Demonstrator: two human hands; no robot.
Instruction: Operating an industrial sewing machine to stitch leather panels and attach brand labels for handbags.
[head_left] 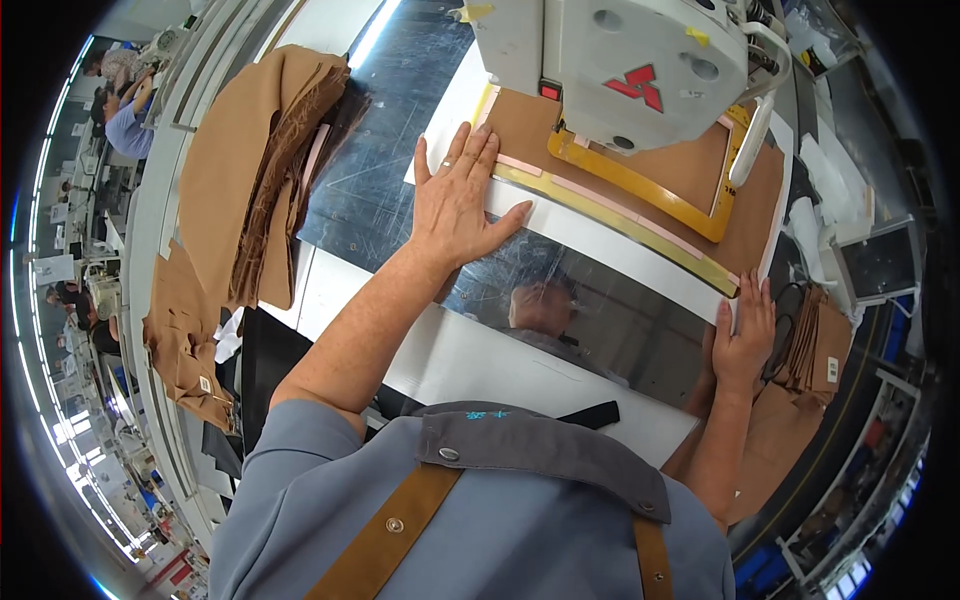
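A white sheet (590, 226) lies on the shiny metal plate, carrying a brown fabric piece (520, 122) edged by a yellow strip (620, 222) with pink sections. My left hand (462, 198) rests flat on the sheet's left end, fingers stretched toward the strip's corner and thumb spread. At the right end, my right hand (746, 335) lies on the sheet's edge with extended fingers, close to the strip's end. Neither hand grips anything. A yellow clamp frame (650, 190) sits on the brown fabric beneath the white sewing machine head (650, 70).
Stacked brown fabric pieces (225, 150) lie at the left, with smaller brown pieces (180, 340) below them. More brown pieces (815, 350) are at the right. The metal plate (600, 310) mirrors part of the scene. A dark strip (592, 415) lies near me. Other people work far left.
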